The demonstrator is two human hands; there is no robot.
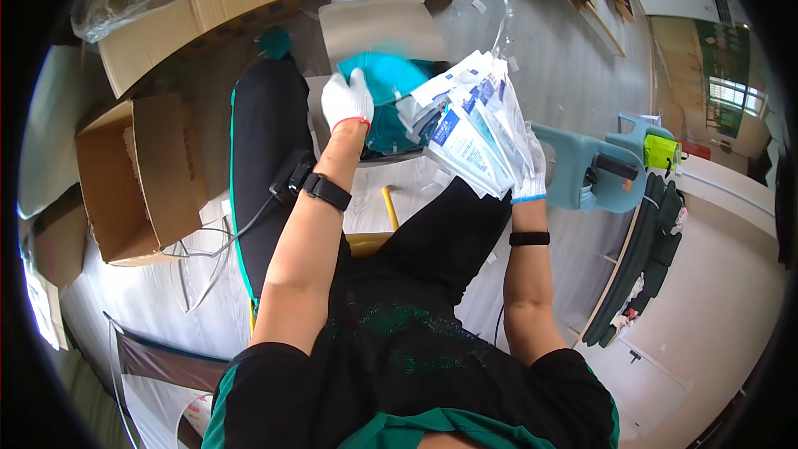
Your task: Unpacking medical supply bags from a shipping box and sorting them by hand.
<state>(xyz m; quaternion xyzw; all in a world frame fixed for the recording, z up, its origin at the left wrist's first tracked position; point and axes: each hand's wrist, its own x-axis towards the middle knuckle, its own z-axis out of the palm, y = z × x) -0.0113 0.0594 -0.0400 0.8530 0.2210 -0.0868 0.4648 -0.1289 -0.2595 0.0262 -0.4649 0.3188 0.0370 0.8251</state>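
Observation:
My left hand [347, 101], in a white glove with a red cuff, grips the left edge of a teal fabric item [384, 76]. Motion smears that item, and I cannot tell its exact kind. More teal material [389, 130] lies below it in an open cardboard box [378, 25], whose flap stands up at the far side. In my right hand [532, 168], in a white glove with a blue cuff, is a thick fanned bunch of white-and-blue flat packets [470, 137]. The bunch leans left, its edge close against the teal item. It hides most of my right fingers.
An open brown carton [141, 183] stands on the floor at left. A larger carton [208, 17] with clear plastic lies beyond it. At right are a blue-grey plastic stool [565, 162] and a bright green item [661, 152]. A cable [253, 220] runs to my left wrist.

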